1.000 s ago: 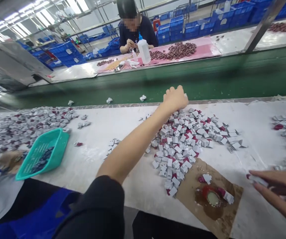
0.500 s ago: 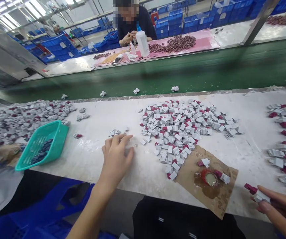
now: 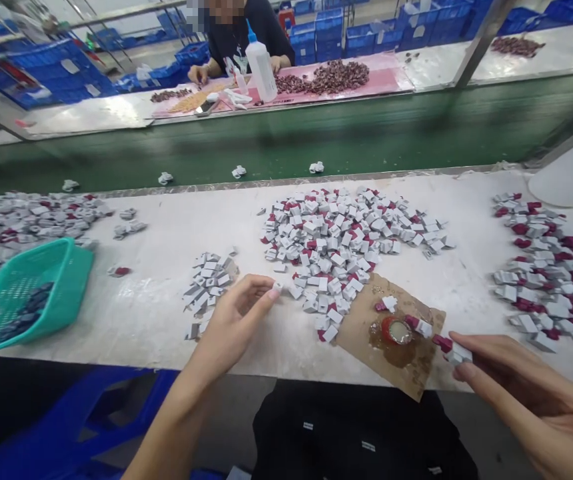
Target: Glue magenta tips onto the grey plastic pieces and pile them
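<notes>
Currently the left hand point(image 3: 234, 320) pinches one small grey piece point(image 3: 277, 287) between thumb and forefinger tip, at the near edge of the large grey-and-red pile point(image 3: 346, 240). The right hand point(image 3: 526, 393) grips a grey piece with a red cap point(image 3: 454, 350), apparently just beside the red glue cap point(image 3: 395, 331) on the brown card point(image 3: 391, 340). Both rest above the white tabletop point(image 3: 156, 313); beyond the pile runs a green conveyor point(image 3: 286, 143), where another person works.

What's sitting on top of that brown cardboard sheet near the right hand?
On the brown cardboard sheet: a red cap in a wet glue-like puddle, plus a few grey-and-red pieces. Whatever lies beneath the sheet is covered.
</notes>
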### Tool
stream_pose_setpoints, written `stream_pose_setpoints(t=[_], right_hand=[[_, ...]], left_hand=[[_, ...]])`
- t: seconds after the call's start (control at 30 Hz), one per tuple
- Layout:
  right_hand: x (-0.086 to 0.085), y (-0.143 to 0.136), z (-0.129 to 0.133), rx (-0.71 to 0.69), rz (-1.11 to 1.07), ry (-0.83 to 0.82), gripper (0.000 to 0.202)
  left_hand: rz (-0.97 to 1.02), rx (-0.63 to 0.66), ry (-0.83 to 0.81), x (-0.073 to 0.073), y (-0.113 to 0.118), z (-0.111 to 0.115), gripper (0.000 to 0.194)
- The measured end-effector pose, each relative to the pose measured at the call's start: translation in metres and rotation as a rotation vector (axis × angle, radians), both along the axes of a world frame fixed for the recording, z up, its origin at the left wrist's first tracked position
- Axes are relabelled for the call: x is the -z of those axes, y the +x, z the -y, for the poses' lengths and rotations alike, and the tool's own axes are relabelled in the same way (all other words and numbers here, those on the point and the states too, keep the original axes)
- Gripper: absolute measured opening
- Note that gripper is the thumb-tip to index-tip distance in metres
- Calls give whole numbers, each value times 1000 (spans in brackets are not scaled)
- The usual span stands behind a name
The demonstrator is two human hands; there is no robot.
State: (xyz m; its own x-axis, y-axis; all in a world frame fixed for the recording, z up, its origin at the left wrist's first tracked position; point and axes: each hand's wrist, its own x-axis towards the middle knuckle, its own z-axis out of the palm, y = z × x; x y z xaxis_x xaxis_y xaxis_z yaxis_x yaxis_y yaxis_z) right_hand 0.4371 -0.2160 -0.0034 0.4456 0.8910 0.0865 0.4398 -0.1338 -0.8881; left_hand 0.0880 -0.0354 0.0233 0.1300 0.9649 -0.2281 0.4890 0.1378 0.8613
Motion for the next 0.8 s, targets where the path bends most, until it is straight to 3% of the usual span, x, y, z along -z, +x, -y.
stream_pose_setpoints(t=[0.17,0.27,0.37,0.47,0.57,0.67,0.8], right_hand=[[-16,-16,-24,-55,-139,1,15],[-18,-19,-28,-65,-203,-16,16],[-18,-21,-28,-84,-236,-40,15],[-19,-24,-28,-87,-222,-38,13],[-20,-25,-30,-89,-215,-22,15],[-19,-25,-32,-90,-228,-18,15],[-17,-26,-34,-99,-202,-3,19]], left_hand=[[418,-62,-255,-2,18,13,47],[536,-68,-363,0,27,17,49],[360,-21,-205,2,29,21,48],[-53,-14,82,6,23,22,38],[-357,32,238,14,13,22,33],[-446,141,330,24,5,22,33],[-489,169,421,29,3,24,28]])
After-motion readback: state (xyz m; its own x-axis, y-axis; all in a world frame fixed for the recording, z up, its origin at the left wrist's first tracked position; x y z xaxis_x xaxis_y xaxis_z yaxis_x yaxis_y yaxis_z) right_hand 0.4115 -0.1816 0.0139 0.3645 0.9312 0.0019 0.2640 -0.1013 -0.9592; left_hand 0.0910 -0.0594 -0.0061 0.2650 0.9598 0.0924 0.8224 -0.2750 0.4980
